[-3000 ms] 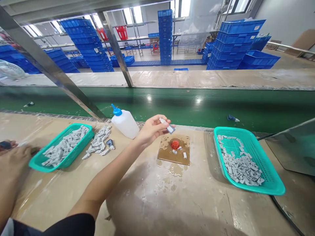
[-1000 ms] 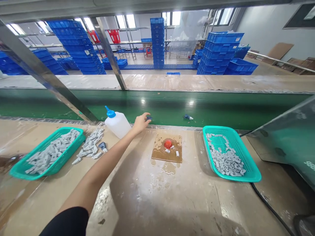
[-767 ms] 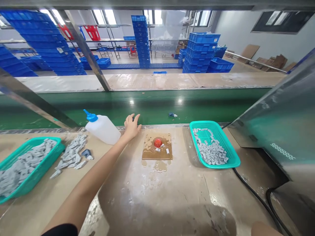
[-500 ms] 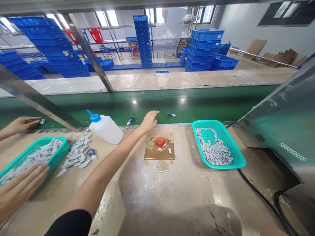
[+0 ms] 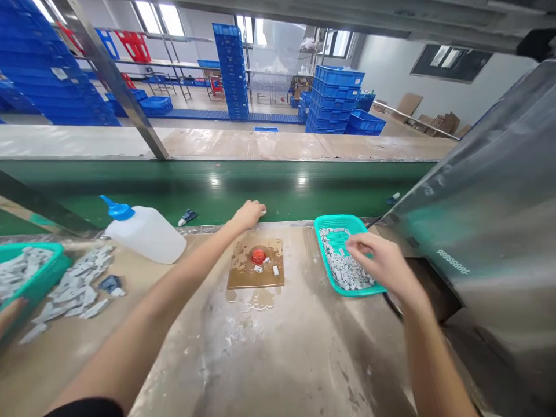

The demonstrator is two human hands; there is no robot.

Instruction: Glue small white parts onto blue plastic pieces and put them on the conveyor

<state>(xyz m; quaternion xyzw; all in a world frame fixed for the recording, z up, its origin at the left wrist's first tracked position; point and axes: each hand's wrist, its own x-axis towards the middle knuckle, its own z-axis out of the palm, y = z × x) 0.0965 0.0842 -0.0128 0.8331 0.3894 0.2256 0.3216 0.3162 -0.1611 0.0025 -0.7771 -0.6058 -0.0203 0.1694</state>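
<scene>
My left hand reaches to the near edge of the green belt, its fingers curled down and closed. A small white piece shows at its fingertips; the rest of it is hidden. Over the teal basket of small grey-white pieces, my right hand holds its thumb and fingertips together. Whatever is between them cannot be made out. Between my arms lies a wet brown plate bearing a red round knob and a few small white pieces.
A white bottle with a blue spout leans on the left beside loose grey pieces and another teal basket. Dark blue-and-white pieces lie on the belt. A metal housing stands at the right, a slanted post at the left.
The view has turned right. My left hand has lowered and its fingers have closed at the belt's edge. My right hand has come in over the basket. Another person's hands have mostly left view.
</scene>
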